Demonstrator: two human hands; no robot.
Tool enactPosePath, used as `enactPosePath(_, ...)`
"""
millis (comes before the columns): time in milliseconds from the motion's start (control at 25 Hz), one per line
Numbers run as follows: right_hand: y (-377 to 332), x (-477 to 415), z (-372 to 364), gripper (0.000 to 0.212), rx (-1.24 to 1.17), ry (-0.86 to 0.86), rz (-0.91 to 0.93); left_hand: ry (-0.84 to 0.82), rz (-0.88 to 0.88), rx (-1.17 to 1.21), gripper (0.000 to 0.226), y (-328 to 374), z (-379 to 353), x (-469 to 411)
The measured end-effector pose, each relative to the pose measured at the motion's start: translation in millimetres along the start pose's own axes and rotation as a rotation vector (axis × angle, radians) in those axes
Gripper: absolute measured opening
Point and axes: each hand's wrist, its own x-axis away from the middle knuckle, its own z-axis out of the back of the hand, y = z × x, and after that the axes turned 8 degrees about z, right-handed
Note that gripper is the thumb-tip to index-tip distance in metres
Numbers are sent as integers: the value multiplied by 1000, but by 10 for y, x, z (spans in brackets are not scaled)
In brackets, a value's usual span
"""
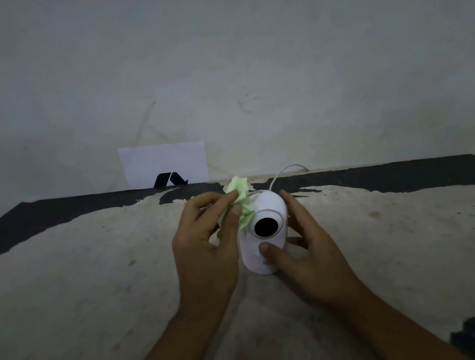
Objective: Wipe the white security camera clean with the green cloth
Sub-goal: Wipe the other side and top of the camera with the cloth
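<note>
The white security camera stands upright in the middle of the worn table, its round black lens facing me. My left hand pinches a crumpled green cloth between thumb and fingers and presses it against the camera's upper left side. My right hand wraps around the camera's right side, thumb on the front of its base below the lens. A thin white cable runs from the camera's back toward the wall.
The table has a beige worn surface with black patches along its far edge and right side. A white paper sheet with a black logo leans against the grey wall behind the table.
</note>
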Motion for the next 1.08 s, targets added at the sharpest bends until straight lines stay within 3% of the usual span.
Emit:
enactPosePath(240,44,-38,-30,77,-18,5,-12,-133,-169,-102,32,-38,-72,-27)
enactPosePath(360,59,-37,-40,74,-41,18,23,-101,-41,-107,30,-56,-49,-37)
enactPosePath(520,54,-41,-44,72,-52,24,-6,-150,-127,-177,32,-27,-59,-25)
enactPosePath(680,71,-34,-43,74,-41,20,22,-84,34,-106,29,-62,-57,-35)
enactPosePath(800,58,-30,-39,75,-42,20,10,-121,-76,-158,33,-65,-47,-7)
enactPosePath(960,66,-30,-39,75,-25,25,24,-45,0,-143,27,-72,-65,-31)
enactPosePath(1080,63,-42,-46,74,-28,13,-2,-126,-163,-111,28,-22,-77,0)
